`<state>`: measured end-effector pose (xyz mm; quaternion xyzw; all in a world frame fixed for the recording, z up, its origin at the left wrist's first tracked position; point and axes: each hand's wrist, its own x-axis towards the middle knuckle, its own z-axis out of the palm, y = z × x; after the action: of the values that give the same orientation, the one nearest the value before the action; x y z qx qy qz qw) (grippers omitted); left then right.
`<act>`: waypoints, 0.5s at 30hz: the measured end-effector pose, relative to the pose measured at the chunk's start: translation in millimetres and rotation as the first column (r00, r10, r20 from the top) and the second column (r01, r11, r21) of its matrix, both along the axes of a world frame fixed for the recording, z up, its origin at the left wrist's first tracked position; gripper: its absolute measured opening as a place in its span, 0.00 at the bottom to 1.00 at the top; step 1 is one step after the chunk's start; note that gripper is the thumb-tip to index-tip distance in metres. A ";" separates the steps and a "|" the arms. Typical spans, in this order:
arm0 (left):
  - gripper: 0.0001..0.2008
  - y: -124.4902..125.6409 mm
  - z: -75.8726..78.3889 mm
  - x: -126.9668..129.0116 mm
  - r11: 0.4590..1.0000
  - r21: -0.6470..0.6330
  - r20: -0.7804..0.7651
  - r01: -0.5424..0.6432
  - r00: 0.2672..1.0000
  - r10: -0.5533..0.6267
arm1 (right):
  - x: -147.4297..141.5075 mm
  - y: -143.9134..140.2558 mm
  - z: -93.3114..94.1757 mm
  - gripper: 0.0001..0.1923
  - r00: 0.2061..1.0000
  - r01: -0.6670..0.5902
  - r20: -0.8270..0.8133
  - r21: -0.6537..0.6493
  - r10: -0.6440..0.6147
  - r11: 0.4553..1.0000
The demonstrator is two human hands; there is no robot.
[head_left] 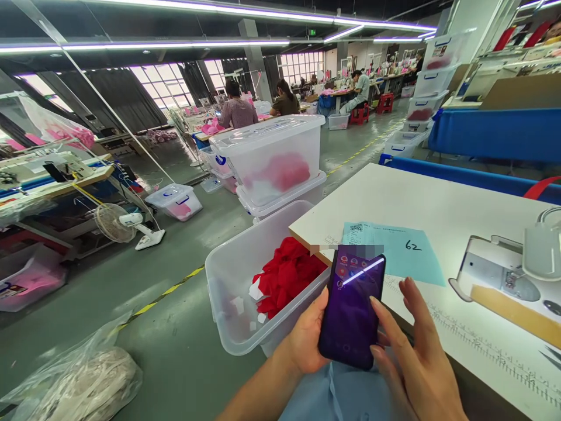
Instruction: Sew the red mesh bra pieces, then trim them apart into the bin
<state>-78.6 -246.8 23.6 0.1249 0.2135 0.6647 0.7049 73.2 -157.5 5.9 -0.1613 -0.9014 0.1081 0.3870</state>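
My left hand (309,336) is closed around the left edge of a smartphone (350,310), its thumb along the side. The phone is tilted in front of me; its lit purple screen shows a few app icons and a bright light reflection. At the phone's right edge is my right hand (416,351), fingers spread, with the fingertips at or very near the screen; whether they touch it I cannot tell. Just behind the phone, a light blue paper sheet (414,254) marked 62 lies on the white sewing table (421,193), with a smaller printed slip (357,234) at its left.
Left of the table stands a clear plastic bin (228,298) with red fabric pieces (289,275) inside. Lidded bins (276,158) are stacked behind it. A sewing machine (508,280) and scissors (552,355) are at right. A fan (118,222) and a plastic bag (92,380) stand left.
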 end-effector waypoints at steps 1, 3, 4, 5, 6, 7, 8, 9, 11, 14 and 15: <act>0.28 -0.5 -0.7 1.1 1.000 -0.018 -0.009 -0.017 1.000 0.016 | -2.0 0.6 0.9 0.34 1.000 0.010 0.005 0.001 -0.010 1.000; 0.27 -1.2 -1.7 2.6 0.998 -0.046 -0.029 -0.045 0.999 0.044 | -5.0 2.8 2.4 0.34 1.000 0.022 0.009 0.025 -0.022 0.999; 0.27 -1.5 -1.9 2.9 0.997 -0.051 -0.035 -0.049 0.998 0.047 | -5.9 4.1 2.9 0.34 1.000 0.029 0.010 0.030 -0.029 0.999; 0.27 -1.7 -2.0 3.1 0.998 -0.051 -0.034 -0.046 0.998 0.045 | -6.6 5.4 3.1 0.34 0.999 0.034 0.013 0.029 -0.035 0.999; 0.27 -1.9 -2.2 3.1 0.998 -0.047 -0.030 -0.040 0.999 0.038 | -7.1 6.6 3.2 0.34 0.999 0.036 0.014 0.027 -0.037 0.999; 0.27 -1.9 -2.3 3.1 0.998 -0.045 -0.025 -0.033 0.999 0.032 | -7.5 7.5 3.1 0.34 0.999 0.035 0.012 0.029 -0.035 0.999; 0.27 -2.0 -2.6 3.2 0.999 -0.047 -0.022 -0.027 0.999 0.026 | -8.0 8.1 2.9 0.34 0.999 0.035 0.009 0.035 -0.035 0.999; 0.28 -2.0 -3.2 3.4 0.998 -0.054 -0.024 -0.024 0.999 0.023 | -8.6 8.4 2.7 0.34 0.999 0.036 0.008 0.043 -0.036 0.998; 0.28 -2.1 -4.6 4.2 0.997 -0.072 -0.044 -0.029 0.999 0.026 | -9.9 8.0 2.9 0.34 0.999 0.048 0.019 0.066 -0.050 0.997; 0.29 -2.5 -6.1 5.2 0.997 -0.069 -0.078 -0.036 0.996 0.031 | -10.3 7.6 6.1 0.33 0.998 0.050 0.040 0.064 -0.053 0.997; 0.29 -2.9 -6.1 4.9 0.998 -0.059 -0.084 -0.029 0.996 0.024 | -9.5 8.9 7.7 0.33 0.998 0.052 0.033 0.050 -0.053 0.997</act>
<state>-73.6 -249.7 17.5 0.1283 0.2640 0.6618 0.6899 63.6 -148.6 13.6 -0.1773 -0.9057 0.0731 0.3780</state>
